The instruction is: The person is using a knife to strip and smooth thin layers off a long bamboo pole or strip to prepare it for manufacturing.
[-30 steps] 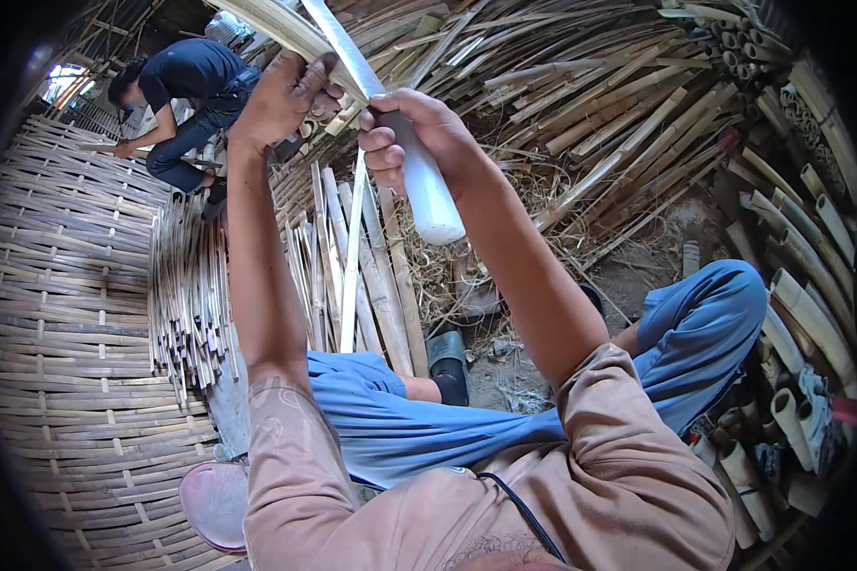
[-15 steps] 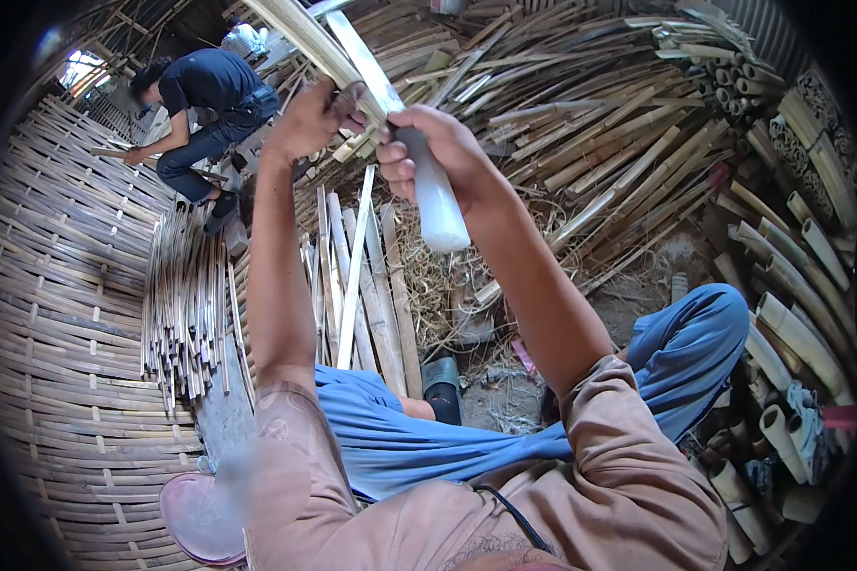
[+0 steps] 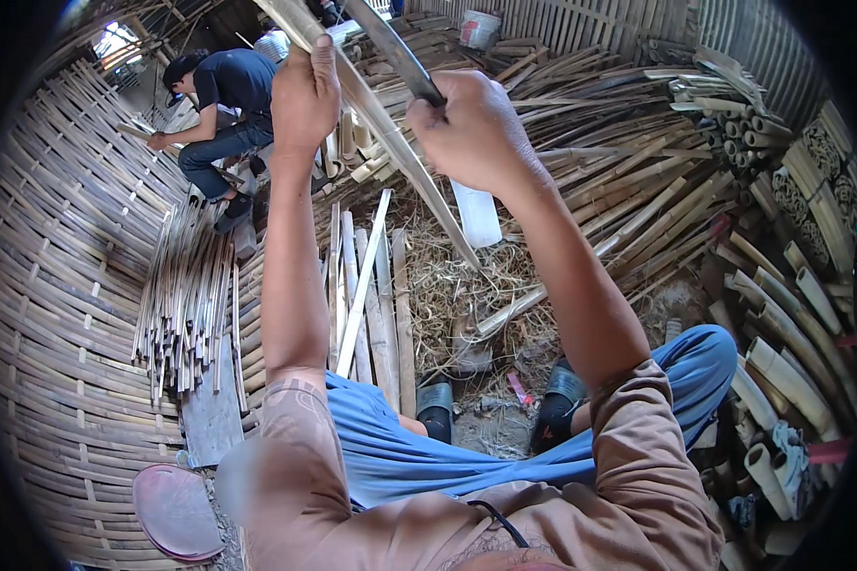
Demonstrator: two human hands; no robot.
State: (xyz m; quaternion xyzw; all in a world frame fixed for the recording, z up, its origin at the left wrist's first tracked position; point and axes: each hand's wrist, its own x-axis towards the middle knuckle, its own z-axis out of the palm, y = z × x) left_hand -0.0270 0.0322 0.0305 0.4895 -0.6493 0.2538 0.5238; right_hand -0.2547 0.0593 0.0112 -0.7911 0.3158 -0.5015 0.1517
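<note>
A split bamboo strip (image 3: 390, 133) slants from the top edge of the view down to the right, its near end over the shavings. Near the strip's upper part, my left hand (image 3: 305, 100) is closed round it, thumb pointing up. My right hand (image 3: 476, 128) grips a long knife, whose dark blade (image 3: 390, 48) points up and away to the left. Its pale handle (image 3: 477, 217) sticks out below my fist. The blade runs to the right of the strip, with a gap visible between them.
Curly shavings (image 3: 467, 305) cover the ground before my feet. Bamboo strips (image 3: 376, 314) lie left of them, and a large bamboo pile (image 3: 619, 162) behind. A co-worker (image 3: 224, 114) bends over at far left, beside a woven bamboo wall (image 3: 67, 314). Cut bamboo tubes (image 3: 781, 381) stand at right.
My right hand has moved right with the knife and turned over, taking the blade off the strip. The strip's near end now reaches down past my right hand. My left hand has shifted slightly.
</note>
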